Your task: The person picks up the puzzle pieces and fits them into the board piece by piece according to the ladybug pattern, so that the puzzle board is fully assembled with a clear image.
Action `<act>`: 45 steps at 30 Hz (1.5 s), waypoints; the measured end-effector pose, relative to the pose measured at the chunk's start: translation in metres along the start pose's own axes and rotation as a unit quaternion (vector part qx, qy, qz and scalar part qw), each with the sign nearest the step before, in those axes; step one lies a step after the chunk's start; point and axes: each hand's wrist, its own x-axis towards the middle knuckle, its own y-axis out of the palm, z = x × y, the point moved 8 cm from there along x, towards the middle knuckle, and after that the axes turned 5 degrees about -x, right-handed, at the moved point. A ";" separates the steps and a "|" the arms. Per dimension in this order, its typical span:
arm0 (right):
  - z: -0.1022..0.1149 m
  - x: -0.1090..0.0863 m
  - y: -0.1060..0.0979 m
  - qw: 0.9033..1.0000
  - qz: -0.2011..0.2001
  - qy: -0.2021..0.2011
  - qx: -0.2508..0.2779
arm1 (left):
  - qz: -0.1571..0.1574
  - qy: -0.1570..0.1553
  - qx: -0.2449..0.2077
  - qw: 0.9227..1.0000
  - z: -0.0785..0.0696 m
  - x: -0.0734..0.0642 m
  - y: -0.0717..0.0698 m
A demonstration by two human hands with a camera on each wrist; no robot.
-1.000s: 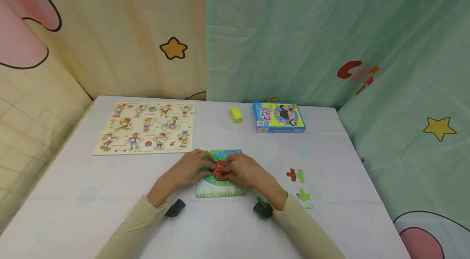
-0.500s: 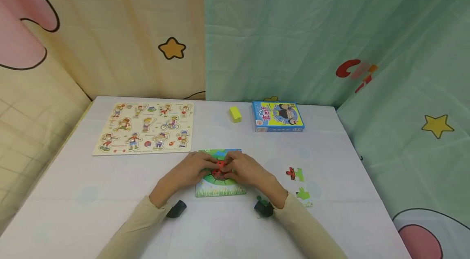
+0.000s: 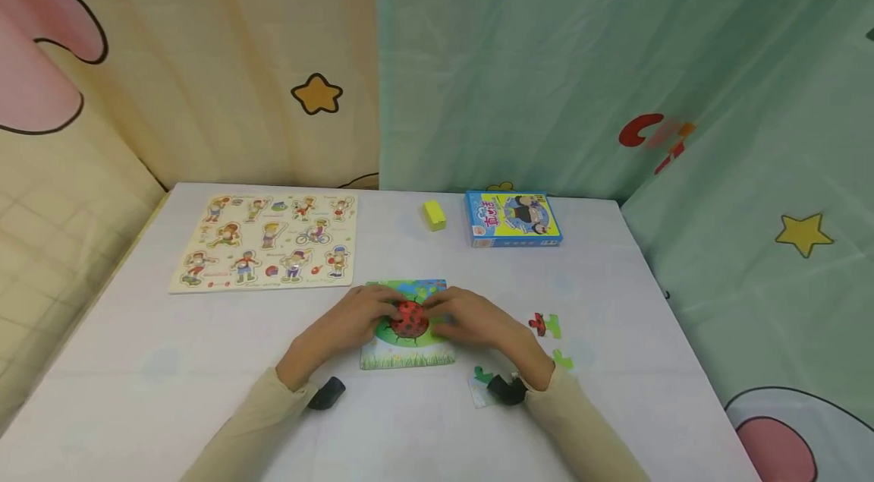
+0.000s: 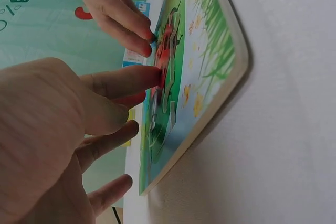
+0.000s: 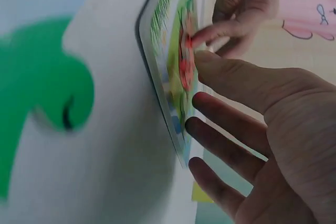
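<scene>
A jigsaw board (image 3: 407,357) with a ladybug picture (image 3: 410,320) and a grassy lower edge lies at the middle front of the table. My left hand (image 3: 356,315) reaches in from the left. One of its fingertips touches the red ladybug, as the left wrist view (image 4: 160,76) shows, and its other fingers are spread. From the other side comes my right hand (image 3: 473,317), fingers extended at the ladybug's right edge, with nothing gripped. Whether its fingertips touch the board is hard to tell. Pieces inside the ladybug look slightly raised in the left wrist view.
Right of the board lie loose jigsaw pieces: a red and green one (image 3: 545,326), a green one (image 3: 563,359) partly behind my wrist, and another (image 3: 482,383) beside my wrist camera. Farther back are a figure puzzle board (image 3: 273,239), a yellow block (image 3: 434,215) and a blue box (image 3: 514,220).
Both hands were close together over the ladybug. My right hand has shifted right and its fingers have spread, so more of the ladybug shows. The left hand stays nearly where it was.
</scene>
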 end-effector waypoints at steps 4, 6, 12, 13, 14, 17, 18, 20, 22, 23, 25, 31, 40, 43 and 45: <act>-0.011 -0.017 -0.007 1.000 0.000 0.016 0.003 | 0.001 -0.004 -0.008 1.000 -0.001 -0.002 0.004; -0.017 -0.028 -0.014 1.000 -0.007 0.027 0.015 | -0.001 -0.012 -0.012 1.000 -0.001 -0.002 0.004; -0.041 -0.064 -0.029 0.996 -0.028 0.077 0.042 | 0.003 -0.025 -0.026 0.999 0.000 -0.002 0.005; -0.046 -0.069 -0.031 0.995 -0.030 0.086 0.046 | 0.004 -0.025 -0.028 0.999 0.000 -0.002 0.005; -0.050 -0.075 -0.032 0.994 -0.033 0.096 0.050 | 0.005 -0.025 -0.028 0.999 0.001 -0.002 0.004; -0.063 -0.090 -0.036 0.990 -0.041 0.120 0.061 | 0.005 -0.024 -0.027 0.999 0.001 -0.002 0.004; -0.067 -0.094 -0.037 0.989 -0.044 0.124 0.063 | 0.003 -0.025 -0.027 0.999 0.002 -0.002 0.004; -0.074 -0.102 -0.039 0.989 -0.049 0.130 0.060 | 0.002 -0.025 -0.027 0.999 0.002 -0.002 0.004; -0.082 -0.110 -0.040 0.987 -0.050 0.138 0.060 | 0.003 -0.025 -0.027 0.999 0.002 -0.002 0.004; -0.086 -0.114 -0.039 0.987 -0.049 0.140 0.061 | 0.003 -0.026 -0.029 0.999 0.003 -0.002 0.004; -0.096 -0.121 -0.038 0.985 -0.047 0.151 0.067 | 0.003 -0.028 -0.028 0.999 0.003 -0.002 0.004; -0.128 -0.145 -0.029 0.973 -0.047 0.190 0.120 | 0.005 -0.036 -0.036 0.999 0.005 -0.002 0.004; -0.146 -0.162 -0.019 0.960 -0.070 0.184 0.198 | 0.017 -0.041 -0.037 0.998 0.005 -0.001 0.005; -0.146 -0.162 -0.017 0.961 -0.073 0.166 0.207 | 0.013 -0.036 -0.030 0.999 0.005 -0.002 0.005; -0.144 -0.160 -0.017 0.964 -0.073 0.153 0.203 | 0.014 -0.037 -0.032 0.999 0.005 -0.002 0.005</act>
